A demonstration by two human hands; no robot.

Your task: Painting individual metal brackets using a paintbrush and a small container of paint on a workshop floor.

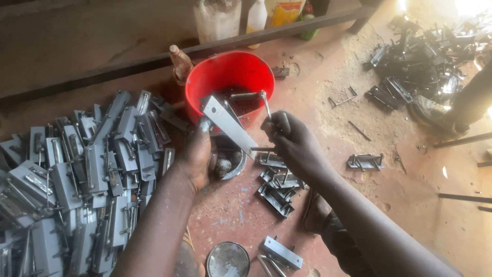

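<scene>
My left hand [197, 154] holds a flat grey metal latch plate [228, 125], tilted up over a small round tin [230, 159]. My right hand [292, 141] grips a thin metal rod [266, 105] by its handle, right at the plate's lower end. Behind both hands stands a red plastic bucket [225, 77] with dark contents.
A large heap of grey latch plates [77, 174] covers the floor at left. A few more latch plates [277, 184] lie under my right hand. Dark metal parts [415, 61] pile up at top right beside another person's foot [435, 110]. Bottles [218, 18] stand behind a bar.
</scene>
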